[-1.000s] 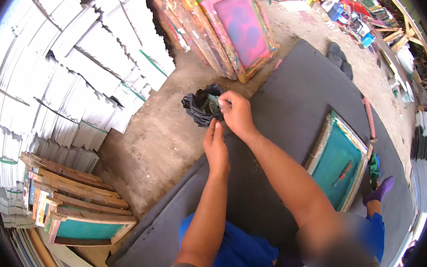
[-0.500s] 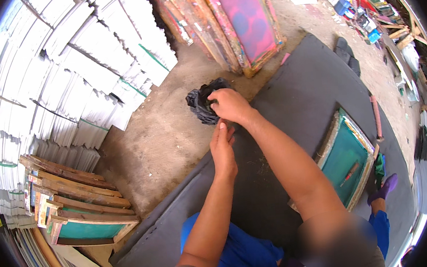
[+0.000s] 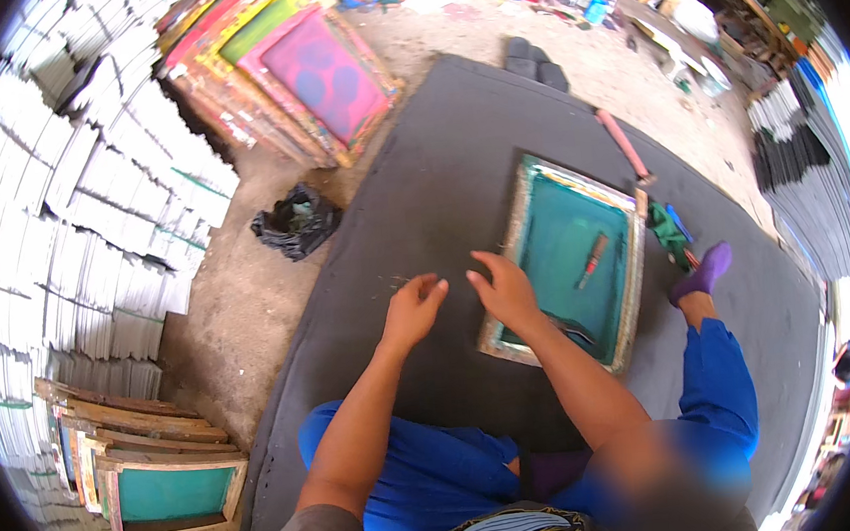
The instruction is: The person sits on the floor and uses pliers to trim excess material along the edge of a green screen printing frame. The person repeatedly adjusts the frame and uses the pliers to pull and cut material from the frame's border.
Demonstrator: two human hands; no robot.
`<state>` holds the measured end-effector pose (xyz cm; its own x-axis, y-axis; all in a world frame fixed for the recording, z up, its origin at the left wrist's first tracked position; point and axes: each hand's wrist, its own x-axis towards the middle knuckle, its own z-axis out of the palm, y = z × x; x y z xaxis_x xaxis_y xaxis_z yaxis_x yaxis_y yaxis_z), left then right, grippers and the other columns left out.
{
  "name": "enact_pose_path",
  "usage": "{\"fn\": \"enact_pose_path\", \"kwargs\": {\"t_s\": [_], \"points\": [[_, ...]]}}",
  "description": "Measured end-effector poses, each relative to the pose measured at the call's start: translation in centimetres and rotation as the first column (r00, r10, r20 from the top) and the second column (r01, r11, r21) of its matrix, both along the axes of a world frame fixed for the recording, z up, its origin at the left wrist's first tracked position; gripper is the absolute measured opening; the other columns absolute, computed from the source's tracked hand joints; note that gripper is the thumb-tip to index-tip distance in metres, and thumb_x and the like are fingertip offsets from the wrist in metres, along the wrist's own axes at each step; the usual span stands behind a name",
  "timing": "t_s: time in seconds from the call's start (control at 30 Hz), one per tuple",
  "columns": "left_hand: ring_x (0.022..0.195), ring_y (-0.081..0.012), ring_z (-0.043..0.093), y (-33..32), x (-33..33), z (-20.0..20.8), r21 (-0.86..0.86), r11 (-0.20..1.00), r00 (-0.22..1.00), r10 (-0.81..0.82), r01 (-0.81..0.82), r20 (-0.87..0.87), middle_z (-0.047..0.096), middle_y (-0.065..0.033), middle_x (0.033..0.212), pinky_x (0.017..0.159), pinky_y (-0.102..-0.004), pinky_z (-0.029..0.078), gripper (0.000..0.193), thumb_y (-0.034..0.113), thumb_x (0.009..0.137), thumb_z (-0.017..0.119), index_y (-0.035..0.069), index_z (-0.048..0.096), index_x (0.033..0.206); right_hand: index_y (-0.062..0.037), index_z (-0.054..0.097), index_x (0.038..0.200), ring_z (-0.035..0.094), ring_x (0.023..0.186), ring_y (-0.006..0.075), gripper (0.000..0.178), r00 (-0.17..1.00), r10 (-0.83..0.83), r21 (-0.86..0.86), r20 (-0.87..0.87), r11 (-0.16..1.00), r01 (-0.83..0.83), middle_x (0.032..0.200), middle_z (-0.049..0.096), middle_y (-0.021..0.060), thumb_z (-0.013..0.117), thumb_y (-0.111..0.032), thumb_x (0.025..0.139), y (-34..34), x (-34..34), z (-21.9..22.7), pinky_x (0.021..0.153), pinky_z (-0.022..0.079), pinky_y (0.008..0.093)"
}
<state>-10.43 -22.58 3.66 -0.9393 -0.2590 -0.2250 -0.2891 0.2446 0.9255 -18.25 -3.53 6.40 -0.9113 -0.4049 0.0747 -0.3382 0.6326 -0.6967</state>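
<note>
Above the dark mat [image 3: 410, 197], my two hands face each other with a small gap between them. My left hand [image 3: 414, 311] has its thumb and fingers a little apart, with nothing visible in it. Just left of the wooden frame with green mesh [image 3: 551, 216] is my right hand [image 3: 507, 291], thumb and forefinger spread and holding nothing I can see. On the mesh lies a slim red-and-dark tool [image 3: 592, 260]. A second dark tool [image 3: 572, 330] is partly behind my right forearm. Fine loose strands [image 3: 387, 288] lie by my left hand.
An open black plastic bag [image 3: 297, 222] stands on the floor beyond the mat's left edge. A pink-handled hammer-like tool [image 3: 625, 145] and a green cloth [image 3: 666, 229] lie right of the frame. Painted frames [image 3: 325, 74] lean at the back; white sheet stacks [image 3: 73, 233] rise at left.
Both hands have drawn back from the black bag to above the mat, and their fingers have parted. My view has swung right, bringing the whole mesh frame nearer the middle.
</note>
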Motion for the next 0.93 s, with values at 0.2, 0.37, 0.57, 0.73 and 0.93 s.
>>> {"fn": "enact_pose_path", "kwargs": {"t_s": [0.2, 0.37, 0.57, 0.73, 0.93], "points": [[0.104, -0.0436, 0.069, 6.9, 3.2, -0.8, -0.470, 0.806, 0.929, -0.265, 0.360, 0.257, 0.071, -0.0273, 0.107, 0.090, -0.0511, 0.054, 0.056, 0.048, 0.092, 0.066, -0.002, 0.068, 0.118, -0.0052, 0.067, 0.112, 0.063, 0.110, 0.0382, 0.030, 0.951, -0.307, 0.328, 0.013, 0.900, 0.286, 0.113, 0.069, 0.0164, 0.066, -0.029, 0.094, 19.1, 6.5, -3.4, 0.094, 0.051, 0.0477], [0.100, -0.0465, 0.069, 11.0, 4.6, 0.4, -0.432, 0.791, 0.883, -0.274, 0.432, 0.381, 0.071, -0.0291, 0.102, 0.090, -0.0520, 0.054, 0.053, 0.044, 0.093, 0.066, -0.002, 0.066, 0.119, -0.0046, 0.069, 0.100, 0.066, 0.103, 0.0357, 0.026, 0.942, -0.314, 0.415, 0.119, 0.878, 0.240, 0.101, 0.070, 0.0143, 0.067, -0.029, 0.093, 26.1, 10.9, -3.1, 0.089, 0.052, 0.0480], [0.085, -0.0368, 0.074, 12.7, 6.3, -4.2, -0.448, 0.887, 0.992, -0.072, 0.112, 0.105, 0.073, -0.0253, 0.094, 0.078, -0.0463, 0.057, 0.042, 0.032, 0.095, 0.066, -0.006, 0.068, 0.114, -0.0040, 0.071, 0.107, 0.068, 0.099, 0.0358, 0.033, 0.988, -0.134, 0.337, -0.082, 0.929, 0.154, 0.102, 0.071, 0.0157, 0.072, -0.033, 0.091, 26.6, 13.9, -3.8, 0.086, 0.054, 0.0472], [0.065, -0.0230, 0.074, 12.4, 6.1, -5.5, -0.366, 0.930, 0.999, -0.003, 0.021, 0.049, 0.074, -0.0168, 0.084, 0.067, -0.0373, 0.057, 0.039, 0.025, 0.097, 0.062, -0.006, 0.066, 0.120, -0.0030, 0.070, 0.100, 0.068, 0.101, 0.0356, 0.038, 0.982, -0.177, 0.476, 0.062, 0.870, 0.127, 0.099, 0.071, 0.0167, 0.075, -0.038, 0.087, 25.1, 14.7, -2.5, 0.089, 0.054, 0.0467], [0.104, -0.0398, 0.070, 11.4, 5.4, -5.3, -0.242, 0.967, 0.996, 0.088, -0.079, 0.028, 0.071, -0.0274, 0.107, 0.091, -0.0494, 0.052, 0.044, 0.028, 0.091, 0.070, 0.005, 0.067, 0.128, -0.0037, 0.071, 0.100, 0.069, 0.100, 0.0353, 0.041, 0.959, -0.228, 0.492, 0.167, 0.863, 0.119, 0.099, 0.072, 0.0177, 0.076, -0.042, 0.085, 22.5, 17.7, -2.3, 0.088, 0.054, 0.0473]]}}
